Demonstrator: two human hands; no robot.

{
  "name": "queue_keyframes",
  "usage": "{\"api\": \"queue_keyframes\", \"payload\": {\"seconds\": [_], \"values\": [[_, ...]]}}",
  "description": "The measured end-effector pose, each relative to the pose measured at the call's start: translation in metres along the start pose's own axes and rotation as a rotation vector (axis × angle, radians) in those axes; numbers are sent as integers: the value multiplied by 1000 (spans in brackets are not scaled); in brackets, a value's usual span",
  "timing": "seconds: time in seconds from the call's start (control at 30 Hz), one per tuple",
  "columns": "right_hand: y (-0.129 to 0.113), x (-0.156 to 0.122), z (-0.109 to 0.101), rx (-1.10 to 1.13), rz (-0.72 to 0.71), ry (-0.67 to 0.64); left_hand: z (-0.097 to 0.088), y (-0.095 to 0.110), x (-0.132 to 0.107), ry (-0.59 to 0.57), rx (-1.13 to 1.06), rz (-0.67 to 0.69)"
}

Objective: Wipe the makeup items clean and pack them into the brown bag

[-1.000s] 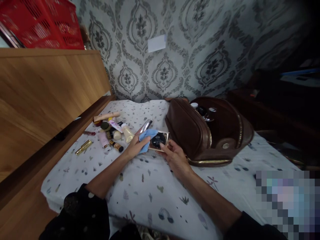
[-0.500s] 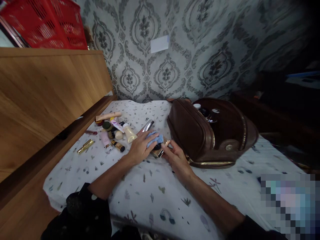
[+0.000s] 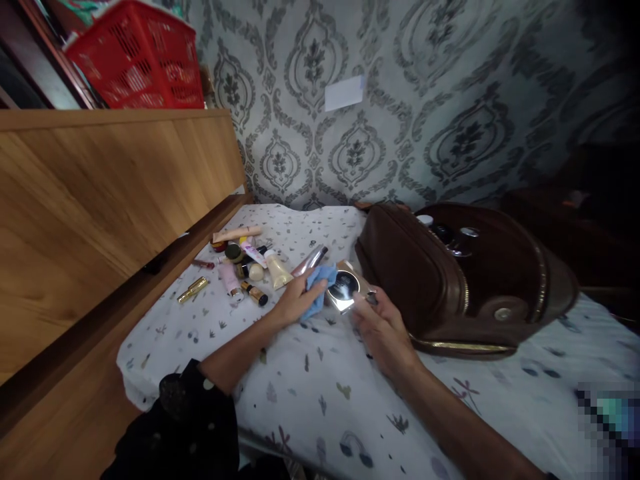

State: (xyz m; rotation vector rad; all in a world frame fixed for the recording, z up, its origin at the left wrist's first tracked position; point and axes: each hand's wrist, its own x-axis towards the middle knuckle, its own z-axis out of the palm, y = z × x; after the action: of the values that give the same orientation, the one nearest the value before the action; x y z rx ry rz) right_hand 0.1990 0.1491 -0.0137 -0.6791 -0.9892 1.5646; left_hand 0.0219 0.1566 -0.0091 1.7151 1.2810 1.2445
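Note:
My left hand (image 3: pixel 293 303) is closed on a crumpled blue cloth (image 3: pixel 315 308), just left of a makeup compact. The compact (image 3: pixel 344 285) is square and gold-coloured with a round black centre, and its surface catches the light. My right hand (image 3: pixel 383 323) grips it by its right edge, with the thumb over the front. Close beyond the cloth lies a shiny pinkish tube (image 3: pixel 309 260) with a dark end. A cream tube (image 3: pixel 278 270), a pink bottle (image 3: pixel 229 279) and a small gold bottle with a black cap (image 3: pixel 255 293) lie left of my left hand.
A brown leather bag (image 3: pixel 395 267) with gold zips stands open at right, small containers (image 3: pixel 467 241) inside. More cosmetics, including a peach tube (image 3: pixel 237 234) and a gold tube (image 3: pixel 193 290), lie left on the patterned sheet (image 3: pixel 310 393). A wooden panel (image 3: pixel 115 180) and red basket (image 3: pixel 145 57) rise beyond.
The blue cloth has come off the compact and is now beside it at left. My right hand has turned the compact so its round black centre shows. The view has shifted left.

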Motion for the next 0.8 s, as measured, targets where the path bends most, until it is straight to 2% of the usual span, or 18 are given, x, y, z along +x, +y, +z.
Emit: {"api": "queue_keyframes", "payload": {"seconds": [0.1,0.23,0.37,0.57,0.8], "values": [[-1,-2,1,-33,69,4,2,-3,2,49,-264,-151],[-1,-3,-2,-158,138,30,3,0,4,154,-436,-197],[-1,-2,-5,-196,138,45,3,3,4,198,-445,-233],[-1,-2,0,-80,161,63,5,6,4,234,-462,-284],[6,-3,1,-61,82,42,6,11,-2,243,-468,-327]]}}
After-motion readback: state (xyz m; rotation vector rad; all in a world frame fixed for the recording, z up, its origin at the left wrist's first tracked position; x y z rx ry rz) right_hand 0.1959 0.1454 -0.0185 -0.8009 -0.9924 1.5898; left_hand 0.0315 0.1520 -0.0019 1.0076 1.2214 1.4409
